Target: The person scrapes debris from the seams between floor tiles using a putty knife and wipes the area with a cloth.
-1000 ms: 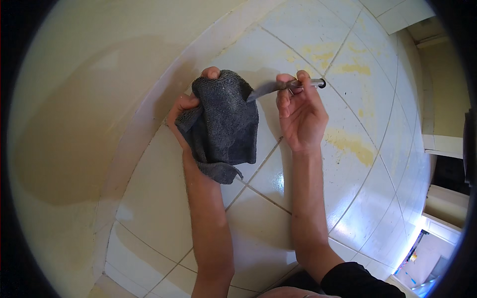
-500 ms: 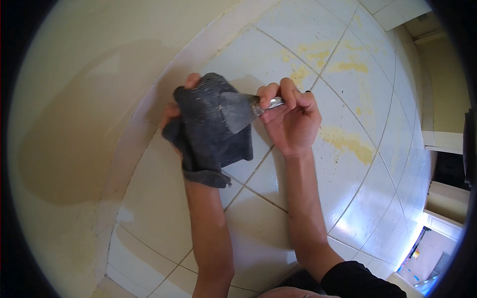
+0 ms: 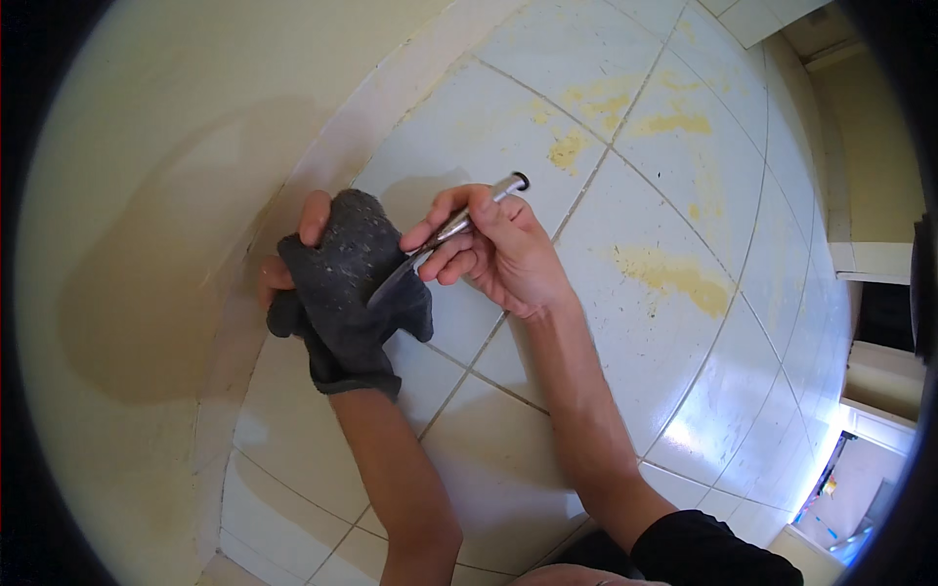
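Note:
A dark grey cloth (image 3: 347, 278) is draped over the palm of my left hand (image 3: 311, 223), whose fingers curl round its far left side. Pale specks dot the cloth. My right hand (image 3: 503, 249) grips a putty knife (image 3: 459, 223) by its shiny metal handle. The handle's dark-ringed end points up and to the right. Seen nearly edge-on, the blade (image 3: 393, 278) rests against the right side of the cloth. Both hands are above the white floor tiles.
Yellowish smears (image 3: 674, 278) and flakes lie on the white tiled floor (image 3: 489, 127) to the right and farther off. A cream wall (image 3: 147, 195) with a low skirting (image 3: 322, 146) runs along the left. Shelves or openings (image 3: 879, 322) show at the far right.
Both hands have shifted left and slightly nearer. The putty knife has turned from its flat face showing to nearly edge-on, its handle end now raised.

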The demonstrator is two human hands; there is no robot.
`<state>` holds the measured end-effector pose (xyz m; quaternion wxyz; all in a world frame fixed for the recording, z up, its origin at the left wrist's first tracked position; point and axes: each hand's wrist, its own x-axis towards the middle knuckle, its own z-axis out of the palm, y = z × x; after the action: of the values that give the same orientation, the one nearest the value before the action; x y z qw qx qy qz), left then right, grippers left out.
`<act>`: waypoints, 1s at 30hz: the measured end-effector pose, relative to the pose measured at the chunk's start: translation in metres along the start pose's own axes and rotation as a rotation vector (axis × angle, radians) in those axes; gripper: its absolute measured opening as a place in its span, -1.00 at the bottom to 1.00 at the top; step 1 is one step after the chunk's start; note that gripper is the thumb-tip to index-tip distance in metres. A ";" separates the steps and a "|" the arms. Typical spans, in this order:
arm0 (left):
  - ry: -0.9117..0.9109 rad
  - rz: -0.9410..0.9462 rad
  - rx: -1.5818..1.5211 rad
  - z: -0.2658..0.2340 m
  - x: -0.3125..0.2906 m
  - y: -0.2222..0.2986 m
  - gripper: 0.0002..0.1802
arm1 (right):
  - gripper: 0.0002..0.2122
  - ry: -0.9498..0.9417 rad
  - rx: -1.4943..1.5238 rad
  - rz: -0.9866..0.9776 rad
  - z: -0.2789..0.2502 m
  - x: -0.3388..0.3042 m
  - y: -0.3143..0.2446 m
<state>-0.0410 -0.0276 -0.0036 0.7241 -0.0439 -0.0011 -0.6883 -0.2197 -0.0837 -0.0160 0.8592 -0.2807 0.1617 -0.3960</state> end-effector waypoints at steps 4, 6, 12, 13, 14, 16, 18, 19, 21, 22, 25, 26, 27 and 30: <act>0.078 0.067 0.044 -0.052 -0.022 0.028 -0.72 | -0.51 0.021 -0.080 -0.034 0.004 0.002 -0.001; 0.090 0.115 0.091 -0.053 -0.028 0.026 -0.72 | -0.51 0.005 -0.106 -0.050 0.004 0.002 -0.003; 0.076 0.330 0.528 -0.033 -0.027 0.012 -0.72 | -0.62 -0.099 0.033 -0.065 0.004 0.006 0.012; 0.097 0.389 0.708 -0.030 -0.028 0.010 -0.72 | -0.63 -0.083 0.060 -0.066 0.003 0.004 0.012; 0.112 0.465 1.071 -0.028 -0.028 0.008 -0.72 | -0.63 -0.085 0.057 -0.067 0.003 0.003 0.011; 0.227 0.696 2.056 -0.024 -0.022 0.003 -0.71 | -0.64 0.004 0.065 -0.106 0.006 0.003 0.009; 0.199 0.810 2.518 -0.016 -0.017 0.002 -0.71 | -0.64 0.023 0.052 -0.104 0.014 0.004 0.007; 0.167 0.833 2.608 -0.016 -0.015 0.000 -0.71 | -0.63 0.058 0.039 -0.097 0.012 0.002 0.007; 0.133 0.839 2.700 -0.019 -0.012 -0.003 -0.71 | -0.62 0.034 -0.028 -0.081 0.003 0.000 0.002; 0.104 0.832 2.730 -0.018 -0.010 -0.002 -0.70 | -0.61 -0.002 -0.095 -0.070 0.001 -0.001 -0.002; 0.061 0.846 2.799 -0.014 -0.005 -0.002 -0.70 | -0.60 0.056 -0.078 -0.104 0.005 -0.002 -0.005; 0.045 0.865 2.831 -0.010 -0.003 -0.003 -0.70 | -0.60 0.049 -0.074 -0.102 0.005 -0.002 -0.004; 0.012 0.905 2.869 -0.005 -0.002 -0.003 -0.69 | -0.60 0.059 -0.090 -0.107 0.004 -0.002 -0.003; -0.017 0.915 2.865 -0.007 -0.003 0.001 -0.72 | -0.58 0.081 -0.152 -0.112 0.007 -0.002 -0.001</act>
<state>-0.0408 -0.0254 -0.0107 0.2992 0.6811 -0.6449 0.1751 -0.2177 -0.0801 -0.0100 0.8047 -0.3375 0.2099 -0.4409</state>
